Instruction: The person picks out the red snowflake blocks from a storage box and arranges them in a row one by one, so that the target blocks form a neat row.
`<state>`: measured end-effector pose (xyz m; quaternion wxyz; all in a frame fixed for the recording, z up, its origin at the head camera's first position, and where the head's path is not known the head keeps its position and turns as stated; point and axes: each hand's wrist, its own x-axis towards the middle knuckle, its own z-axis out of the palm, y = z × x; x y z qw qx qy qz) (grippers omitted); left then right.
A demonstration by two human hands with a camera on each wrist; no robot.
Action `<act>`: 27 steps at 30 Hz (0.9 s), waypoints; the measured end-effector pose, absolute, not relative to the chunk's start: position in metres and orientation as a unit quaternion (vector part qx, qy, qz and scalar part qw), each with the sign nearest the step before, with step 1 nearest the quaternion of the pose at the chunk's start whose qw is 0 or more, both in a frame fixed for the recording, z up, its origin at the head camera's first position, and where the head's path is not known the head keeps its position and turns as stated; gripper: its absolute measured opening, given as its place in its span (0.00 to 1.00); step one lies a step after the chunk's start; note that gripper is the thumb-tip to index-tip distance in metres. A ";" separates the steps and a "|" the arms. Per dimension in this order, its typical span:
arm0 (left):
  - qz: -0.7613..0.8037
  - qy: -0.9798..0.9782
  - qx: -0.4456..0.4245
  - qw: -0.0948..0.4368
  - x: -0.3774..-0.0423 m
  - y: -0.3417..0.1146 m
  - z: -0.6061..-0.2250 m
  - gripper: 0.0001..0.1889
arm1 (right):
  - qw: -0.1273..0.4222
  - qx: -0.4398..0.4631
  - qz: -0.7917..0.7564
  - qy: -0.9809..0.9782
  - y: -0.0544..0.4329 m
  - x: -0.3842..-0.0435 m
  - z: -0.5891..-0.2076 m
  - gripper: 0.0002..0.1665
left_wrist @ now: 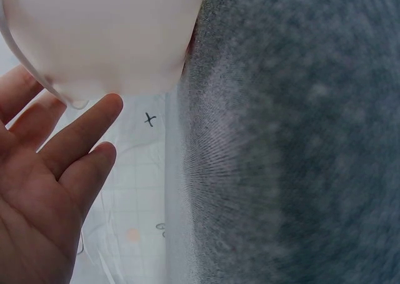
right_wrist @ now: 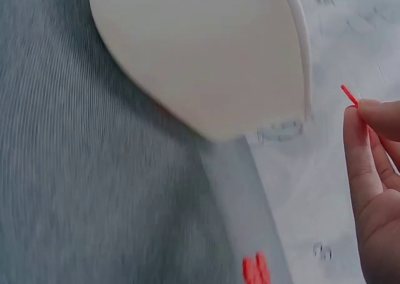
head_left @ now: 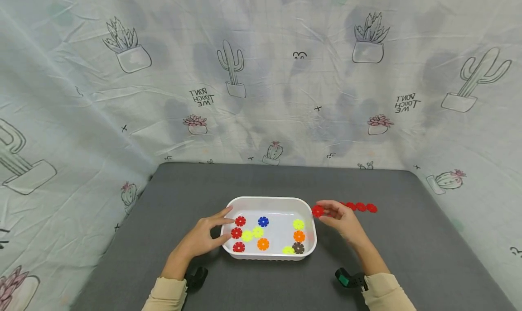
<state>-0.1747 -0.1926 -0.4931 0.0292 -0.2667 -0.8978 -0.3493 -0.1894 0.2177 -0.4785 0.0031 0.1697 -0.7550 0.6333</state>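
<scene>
My right hand (head_left: 340, 216) pinches a red slotted plastic disc (head_left: 318, 211) between thumb and fingertips, just off the right rim of a white tub (head_left: 269, 256). In the right wrist view the red disc (right_wrist: 349, 95) shows edge-on. At the tub's left end, my left hand (head_left: 202, 235) rests with spread, fairly straight fingers, some reaching over the rim. The left wrist view shows two fingers (left_wrist: 84, 137) outside the tub wall (left_wrist: 106, 40). Inside lie several discs: red (head_left: 236, 232), blue (head_left: 263, 222), yellow (head_left: 258, 232), orange (head_left: 263, 244) and dark brown (head_left: 298, 248).
A row of several red discs (head_left: 360, 207) lies on the grey table (head_left: 261, 284) to the right, partly behind my right hand. White fabric (head_left: 261, 75) printed with cacti hangs behind the table and along its sides.
</scene>
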 end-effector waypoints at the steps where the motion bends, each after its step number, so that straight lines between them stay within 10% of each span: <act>1: -0.350 -0.897 -0.267 0.029 -0.175 -0.193 -0.493 0.23 | 0.012 0.170 0.641 -0.748 0.222 -0.189 -0.481 0.23; 27: -0.353 -0.892 -0.279 0.037 -0.177 -0.194 -0.495 0.22 | 0.132 -0.010 0.638 -0.759 0.273 -0.187 -0.527 0.23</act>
